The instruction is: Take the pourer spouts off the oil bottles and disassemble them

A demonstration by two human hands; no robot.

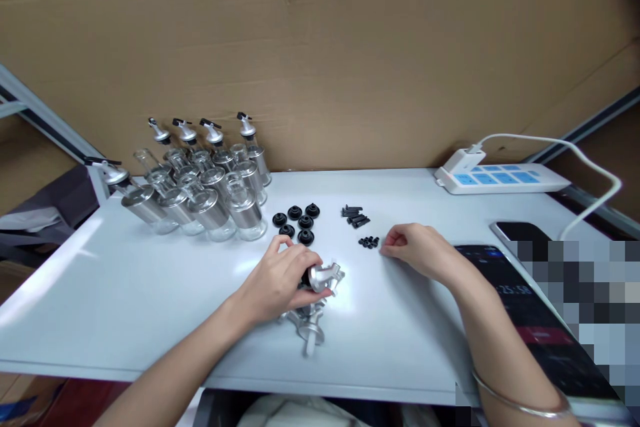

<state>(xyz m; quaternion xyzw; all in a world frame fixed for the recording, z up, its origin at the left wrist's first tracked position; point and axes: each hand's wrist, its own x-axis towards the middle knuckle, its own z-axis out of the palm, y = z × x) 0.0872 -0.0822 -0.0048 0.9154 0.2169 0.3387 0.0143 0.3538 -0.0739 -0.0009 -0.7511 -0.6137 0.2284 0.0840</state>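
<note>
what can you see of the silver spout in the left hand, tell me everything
The silver spout looks metallic and shiny, with a rounded, flared base narrowing to a branching end. A black part shows at its base. It lies roughly sideways, branching end toward the right of the picture, gripped between the thumb and fingers of the left hand. Finer detail is blurred.

Near the front right corner of the surface (pixel 150 300), a smartphone (pixel 533 313) is displaying pale digits reading "25:56", their start being hidden and the last digit blurring; its red button's lettering is blurring beyond reading.
</note>
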